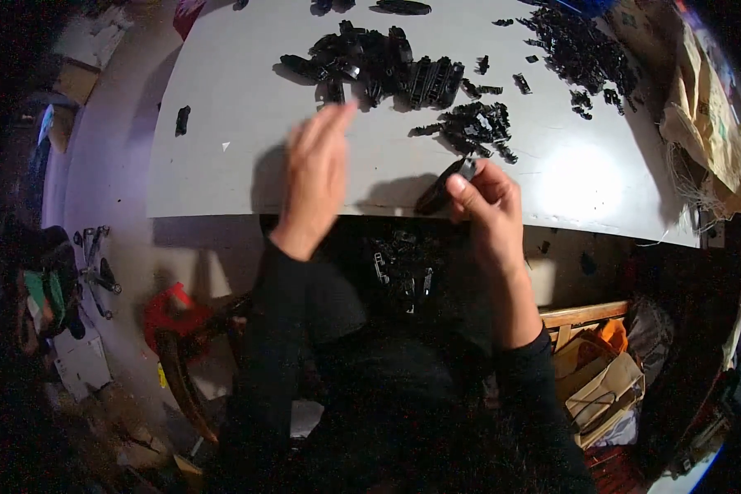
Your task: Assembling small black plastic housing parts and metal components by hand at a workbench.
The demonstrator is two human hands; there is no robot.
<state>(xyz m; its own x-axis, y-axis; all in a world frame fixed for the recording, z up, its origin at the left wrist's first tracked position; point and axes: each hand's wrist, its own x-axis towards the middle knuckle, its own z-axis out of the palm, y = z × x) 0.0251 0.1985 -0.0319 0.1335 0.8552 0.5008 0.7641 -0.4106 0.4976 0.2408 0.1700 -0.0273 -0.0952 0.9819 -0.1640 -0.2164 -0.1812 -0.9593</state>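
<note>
Between the thumb and fingers of my right hand (496, 206) is a long, rounded black plastic part (439, 189), held tilted just above the table's near edge. My left hand (314, 169) is slightly blurred, its fingers stretched out and holding nothing I can see. Its fingertips point at a heap of larger black plastic parts (370, 62), close to the heap's near side. Just beyond my right hand lies a smaller pile of black clips (479, 123). The white table (222, 90) bears all these pieces.
A big spread of small black pieces (580, 53) covers the far right of the table, beside a brown paper sack (704, 123). One black piece (182, 121) lies alone at the left. More dark parts (403, 267) sit below the table edge, above my lap. Cardboard (613, 395) stands lower right.
</note>
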